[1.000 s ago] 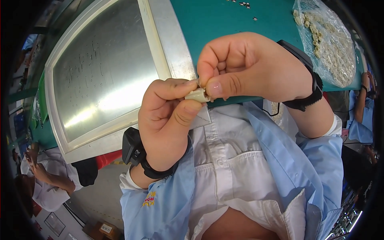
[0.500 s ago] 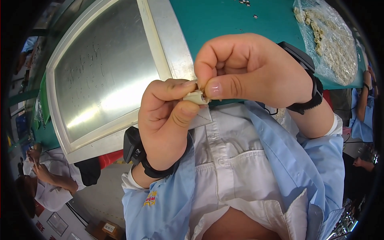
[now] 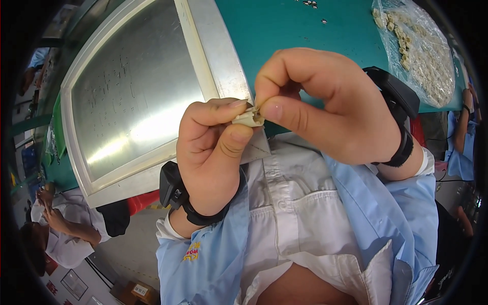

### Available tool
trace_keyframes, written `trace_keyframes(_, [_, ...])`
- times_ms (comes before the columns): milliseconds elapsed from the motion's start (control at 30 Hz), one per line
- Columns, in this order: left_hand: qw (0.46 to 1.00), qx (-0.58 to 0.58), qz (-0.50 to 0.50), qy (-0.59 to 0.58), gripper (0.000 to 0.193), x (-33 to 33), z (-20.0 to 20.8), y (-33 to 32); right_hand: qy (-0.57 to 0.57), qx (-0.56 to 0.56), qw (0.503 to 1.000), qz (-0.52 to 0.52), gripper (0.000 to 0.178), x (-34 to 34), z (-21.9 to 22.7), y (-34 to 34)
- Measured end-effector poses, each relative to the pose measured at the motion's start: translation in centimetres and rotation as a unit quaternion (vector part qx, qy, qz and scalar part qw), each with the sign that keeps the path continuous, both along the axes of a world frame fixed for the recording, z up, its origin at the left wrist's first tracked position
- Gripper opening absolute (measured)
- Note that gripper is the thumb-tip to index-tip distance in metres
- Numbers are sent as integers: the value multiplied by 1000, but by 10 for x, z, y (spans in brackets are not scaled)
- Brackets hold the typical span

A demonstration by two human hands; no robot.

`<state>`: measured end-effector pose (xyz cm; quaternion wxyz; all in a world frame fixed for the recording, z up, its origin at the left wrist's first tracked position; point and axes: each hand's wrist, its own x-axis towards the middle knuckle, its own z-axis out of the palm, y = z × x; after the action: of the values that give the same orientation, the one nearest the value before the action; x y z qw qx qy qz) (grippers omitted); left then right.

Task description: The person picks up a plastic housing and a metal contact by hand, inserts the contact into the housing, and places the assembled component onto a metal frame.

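Observation:
Between the thumb and forefinger of my left hand [image 3: 211, 145] is a small cream plastic part [image 3: 249, 118], hollow at its right end. My right hand [image 3: 325, 101] pinches at that open end, thumb and forefinger pressed together. Whatever sits between those right fingertips is too small and too covered to name. Both hands are held in front of my chest, above the near corner of a metal-framed panel [image 3: 226, 48].
The framed panel lies at the left on a green tabletop [image 3: 300, 30]. A clear plastic bag [image 3: 422, 61] of similar cream parts rests at the far right. Several small shiny metal pieces [image 3: 311, 4] lie at the back. Another person [image 3: 71, 223] works at the lower left.
My right hand has shifted slightly right and down, and its wrist has turned. The cream part has tilted a little in my left fingers, showing more of its open end.

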<state>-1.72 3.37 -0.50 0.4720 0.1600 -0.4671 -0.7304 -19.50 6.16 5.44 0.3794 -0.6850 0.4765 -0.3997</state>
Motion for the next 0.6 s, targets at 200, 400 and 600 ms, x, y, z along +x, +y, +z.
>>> trace_keyframes(200, [1000,-12,-9,-5,20,1,1,-1,-117,202,972,11,8,-2,5,-4])
trace_keyframes(400, [1000,-15,-8,-5,20,2,0,-1,-171,257,951,25,9,-2,3,-8])
trace_keyframes(600, [999,-31,6,-19,19,1,0,1,-190,252,947,52,11,-2,-5,-9])
